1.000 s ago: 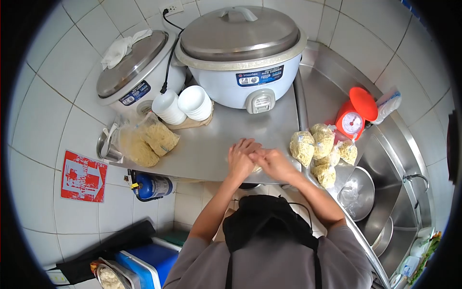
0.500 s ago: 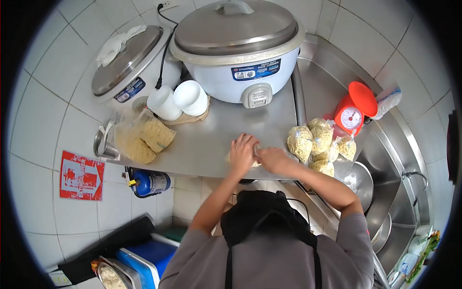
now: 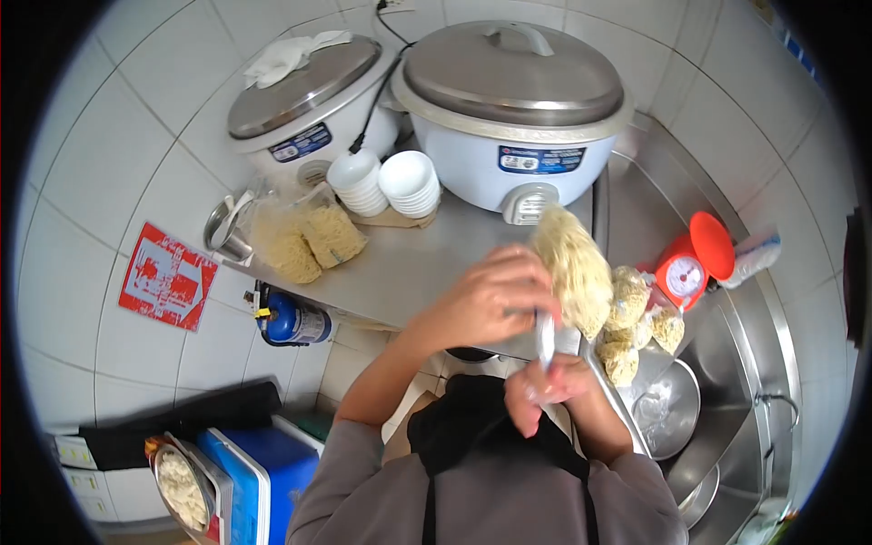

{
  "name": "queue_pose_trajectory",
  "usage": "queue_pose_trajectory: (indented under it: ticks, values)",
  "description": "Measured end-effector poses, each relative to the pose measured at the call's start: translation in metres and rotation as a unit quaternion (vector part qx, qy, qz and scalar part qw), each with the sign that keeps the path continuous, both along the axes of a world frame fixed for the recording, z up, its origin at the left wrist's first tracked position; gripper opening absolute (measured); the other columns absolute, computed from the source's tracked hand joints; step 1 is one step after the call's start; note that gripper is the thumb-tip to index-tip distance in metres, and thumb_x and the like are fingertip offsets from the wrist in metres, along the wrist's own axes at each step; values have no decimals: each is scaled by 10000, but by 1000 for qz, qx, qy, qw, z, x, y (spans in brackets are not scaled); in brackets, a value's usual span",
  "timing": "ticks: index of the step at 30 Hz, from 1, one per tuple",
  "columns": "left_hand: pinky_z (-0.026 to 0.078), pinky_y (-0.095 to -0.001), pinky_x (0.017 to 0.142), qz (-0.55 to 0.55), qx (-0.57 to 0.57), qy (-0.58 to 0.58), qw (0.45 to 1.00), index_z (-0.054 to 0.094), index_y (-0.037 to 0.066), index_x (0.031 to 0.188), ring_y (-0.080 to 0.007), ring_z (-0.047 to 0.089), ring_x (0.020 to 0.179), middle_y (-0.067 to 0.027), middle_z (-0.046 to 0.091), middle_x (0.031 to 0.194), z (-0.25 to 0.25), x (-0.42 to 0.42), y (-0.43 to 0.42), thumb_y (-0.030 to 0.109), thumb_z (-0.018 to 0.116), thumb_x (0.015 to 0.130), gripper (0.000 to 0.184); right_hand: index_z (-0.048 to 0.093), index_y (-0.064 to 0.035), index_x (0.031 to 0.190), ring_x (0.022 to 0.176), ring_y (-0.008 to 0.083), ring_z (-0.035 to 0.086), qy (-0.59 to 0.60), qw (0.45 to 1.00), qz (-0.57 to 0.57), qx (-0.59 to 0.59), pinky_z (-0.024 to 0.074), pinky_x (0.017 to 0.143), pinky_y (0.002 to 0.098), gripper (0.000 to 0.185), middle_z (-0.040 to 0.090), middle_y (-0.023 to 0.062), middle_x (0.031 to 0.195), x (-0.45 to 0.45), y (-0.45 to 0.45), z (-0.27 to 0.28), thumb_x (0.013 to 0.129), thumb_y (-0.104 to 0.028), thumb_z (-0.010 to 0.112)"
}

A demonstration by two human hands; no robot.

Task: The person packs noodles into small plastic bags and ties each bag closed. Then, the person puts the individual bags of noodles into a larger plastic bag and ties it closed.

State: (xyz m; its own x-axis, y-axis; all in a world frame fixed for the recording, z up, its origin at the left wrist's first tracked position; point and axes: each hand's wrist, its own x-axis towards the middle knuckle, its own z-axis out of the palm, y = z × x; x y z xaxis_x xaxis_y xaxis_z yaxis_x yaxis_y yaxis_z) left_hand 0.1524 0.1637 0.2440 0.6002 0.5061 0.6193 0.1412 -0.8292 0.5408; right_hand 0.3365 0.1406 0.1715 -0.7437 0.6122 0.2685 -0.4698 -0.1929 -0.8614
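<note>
A clear plastic bag of pale yellow noodles (image 3: 574, 277) is held up off the counter, tilted and blurred by motion. Its gathered white neck (image 3: 545, 338) stretches down toward my body. My right hand (image 3: 552, 389) is closed around the lower end of that neck. At the top of the neck, just below the noodles, the curled fingers of my left hand (image 3: 500, 295) are closed on the bag; their tips are partly hidden. Just right of the held bag lie several tied noodle bags (image 3: 627, 300).
Two big rice cookers (image 3: 518, 82) stand along the wall, with stacked white bowls (image 3: 409, 186) in front. Larger noodle bags (image 3: 331, 236) and a metal container (image 3: 227, 232) are at left. A red scale (image 3: 683, 277), a metal bowl (image 3: 668, 413) and sinks line the right.
My hands have come up off the counter with the noodle bag, which was mostly covered by them. My right hand has drawn back toward my body, and the view has shifted.
</note>
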Motion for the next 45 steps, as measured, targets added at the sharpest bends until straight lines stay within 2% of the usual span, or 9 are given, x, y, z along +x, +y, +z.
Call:
queue_pose_trajectory:
  ticks: [3, 6, 11, 17, 20, 30, 36, 39, 45]
  values:
    - [361, -323, 787, -17, -29, 41, 999, 639, 102, 802, -179, 536, 894, -3, 563, 881, -5, -14, -16, 45, 674, 655, 162, 566, -53, 846, 697, 196, 527, -219, 932, -91, 274, 419, 632, 288, 152, 547, 45, 750, 8, 20, -41, 878, -189, 505]
    - [377, -318, 782, 33, -87, 85, 992, 623, 88, 788, -202, 544, 872, -12, 562, 895, -42, -25, -7, 44, 659, 695, 109, 608, -24, 913, 718, 157, 520, -302, 929, 167, 133, 425, 653, 272, 111, 587, 47, 776, -1, 82, -30, 819, -56, 560]
    - [390, -318, 779, 193, -194, -51, 961, 605, 69, 838, -195, 545, 843, -43, 569, 896, -128, -24, 17, 57, 632, 768, 76, 613, 23, 879, 704, 230, 568, -436, 838, -165, 283, 437, 622, 327, 109, 587, 124, 788, -30, 69, -15, 787, 1, 558]
    - [439, -264, 708, 197, -467, -159, 847, 598, -18, 972, -91, 525, 809, -28, 579, 882, -144, -16, 15, 88, 576, 850, 163, 624, 10, 858, 776, 282, 574, -313, 691, -352, 548, 474, 627, 365, 114, 583, 116, 867, -30, 61, -52, 746, -8, 614]
    - [457, -265, 711, 173, -433, -78, 881, 601, -25, 985, -138, 545, 786, -72, 576, 900, -152, -24, 17, 108, 578, 850, 191, 626, 7, 861, 834, 281, 569, -304, 643, -282, 644, 486, 656, 358, 143, 580, 120, 893, -20, 65, -53, 721, -19, 647]
    - [436, -227, 717, 293, -429, -299, 801, 663, -8, 977, -87, 519, 820, -28, 558, 866, -181, 24, 3, 82, 618, 825, 182, 631, 47, 907, 786, 294, 574, -361, 767, -480, 227, 475, 664, 350, 211, 590, 160, 859, -44, 18, -92, 724, -49, 672]
    - [431, -208, 714, 278, -458, -348, 769, 655, -21, 868, -77, 522, 798, -17, 552, 901, -199, 34, 7, 73, 608, 835, 109, 627, 52, 856, 701, 247, 580, -330, 745, -543, 204, 469, 612, 327, 147, 597, 150, 831, -49, 14, -103, 738, -36, 626]
    - [431, -224, 716, 292, -437, -299, 796, 624, -25, 793, -96, 521, 793, -31, 547, 888, -198, 36, 8, 30, 598, 805, 62, 613, 65, 815, 597, 175, 563, -330, 740, -561, 172, 455, 569, 272, 102, 598, 130, 776, -51, 14, -103, 759, -12, 574]
    - [416, -325, 730, 347, -235, -170, 892, 590, -6, 758, -218, 497, 811, -83, 529, 840, -209, 37, 10, 74, 574, 723, 89, 606, 46, 792, 566, 221, 564, -356, 751, -536, 149, 448, 543, 318, 91, 577, 147, 713, -37, 17, -109, 740, -28, 594]
